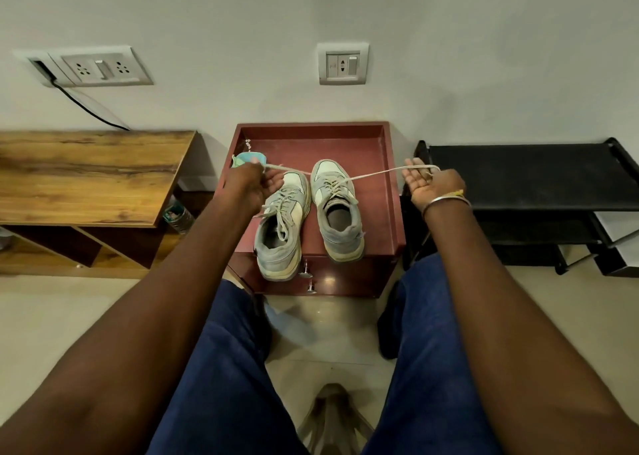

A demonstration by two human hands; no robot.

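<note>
Two grey sneakers stand side by side, toes away from me, on a red-brown cabinet top point(377, 150). The left sneaker point(281, 228) has loose laces lying over its tongue. From the right sneaker point(337, 212) a pale shoelace point(375, 172) runs out taut to both sides. My left hand point(250, 186) grips one lace end above the left sneaker's toe. My right hand point(432, 185), palm turned inward, is off the cabinet's right edge with the other lace end looped round its fingers.
A wooden desk point(86, 174) stands to the left and a black rack point(518, 174) to the right. A small turquoise object point(242, 159) lies at the cabinet's back left. Drawer knobs point(306, 275) face me. My knees in blue trousers flank the cabinet. Wall sockets are above.
</note>
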